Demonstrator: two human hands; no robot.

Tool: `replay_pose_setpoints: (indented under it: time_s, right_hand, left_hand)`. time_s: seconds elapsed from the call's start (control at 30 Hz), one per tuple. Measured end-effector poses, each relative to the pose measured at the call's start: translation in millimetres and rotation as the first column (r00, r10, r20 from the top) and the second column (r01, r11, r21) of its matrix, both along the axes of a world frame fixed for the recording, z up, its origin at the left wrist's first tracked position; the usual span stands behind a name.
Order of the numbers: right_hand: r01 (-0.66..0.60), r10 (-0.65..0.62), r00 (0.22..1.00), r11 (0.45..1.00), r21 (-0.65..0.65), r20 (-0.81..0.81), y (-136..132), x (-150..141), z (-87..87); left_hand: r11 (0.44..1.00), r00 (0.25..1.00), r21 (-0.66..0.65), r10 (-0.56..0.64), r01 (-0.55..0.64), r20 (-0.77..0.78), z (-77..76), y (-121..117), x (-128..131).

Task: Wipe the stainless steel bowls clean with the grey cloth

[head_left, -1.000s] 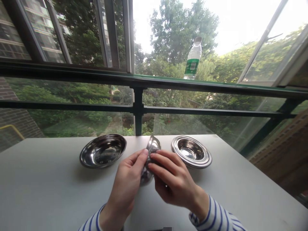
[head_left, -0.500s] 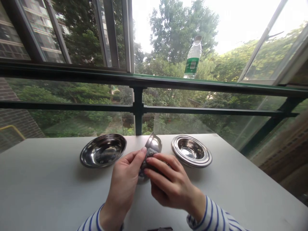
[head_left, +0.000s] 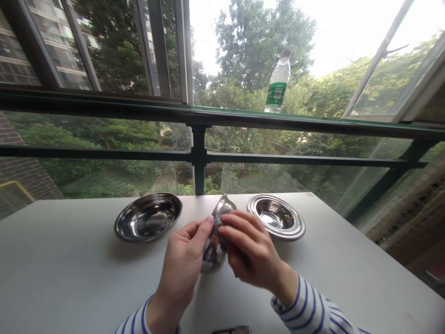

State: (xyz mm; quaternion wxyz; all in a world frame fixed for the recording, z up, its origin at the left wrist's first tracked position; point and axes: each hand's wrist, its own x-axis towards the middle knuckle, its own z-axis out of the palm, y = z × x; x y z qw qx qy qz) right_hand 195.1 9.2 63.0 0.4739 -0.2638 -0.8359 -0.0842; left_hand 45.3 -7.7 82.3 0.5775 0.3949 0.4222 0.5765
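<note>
A small shiny metal bowl [head_left: 212, 259] is held up tilted on its side, above the white table. My left hand [head_left: 184, 260] grips its rim, thumb pressed near the edge. My right hand [head_left: 255, 248] curls over the bowl's outer side, its fingers closed on a crumpled grey cloth [head_left: 219, 217]. Most of the cloth is hidden under those fingers, so its exact kind is hard to make out.
To the left, a wide metal bowl [head_left: 118, 228] rests on the white table [head_left: 69, 283]. Stacked metal bowls [head_left: 298, 228] stand on the right. Behind are a dark railing [head_left: 295, 121] and a plastic bottle [head_left: 277, 90]. A dark object [head_left: 231, 330] shows at the bottom edge.
My right hand has slid slightly up and right over the bowl with the grey cloth, uncovering more of the bowl's lower side. My left hand keeps its grip.
</note>
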Motion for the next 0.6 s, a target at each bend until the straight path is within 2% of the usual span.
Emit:
replay_pose_setpoints:
  time_s: [0.1, 0.23, 0.3, 0.43, 0.5, 0.6]
  right_hand:
    - [0.083, -0.097, 0.989, 0.989, -0.121, -0.112, 5, 7, 4.4]
    - [-0.012, 0.014, 0.999, 0.998, -0.059, 0.035, 1, 8, 10.2]
    - [-0.022, 0.025, 0.998, 0.998, -0.054, 0.056, 0, 7, 11.3]
    - [0.082, -0.097, 0.991, 0.986, -0.147, -0.094, 3, 9, 11.8]
    - [0.07, -0.079, 0.995, 0.988, -0.138, -0.06, 2, 10, 13.0]
    - [-0.009, 0.013, 0.997, 0.998, -0.063, 0.071, -3, 9, 15.5]
  left_hand:
    - [1.0, 0.998, 0.003, -0.01, 0.01, -0.065, -1.0, -2, 2]
    - [0.998, 0.989, 0.05, -0.018, 0.025, -0.145, -0.8, -2, 1]
    - [0.997, 0.983, 0.072, -0.022, 0.036, -0.181, -0.6, -2, 0]
    - [0.995, 0.977, 0.067, -0.053, 0.068, -0.208, -0.2, -4, 1]
    - [0.996, 0.975, 0.057, -0.049, 0.062, -0.215, 0.9, -5, 1]
    - [0.996, 0.977, 0.068, -0.037, 0.053, -0.212, 3.3, -5, 0]
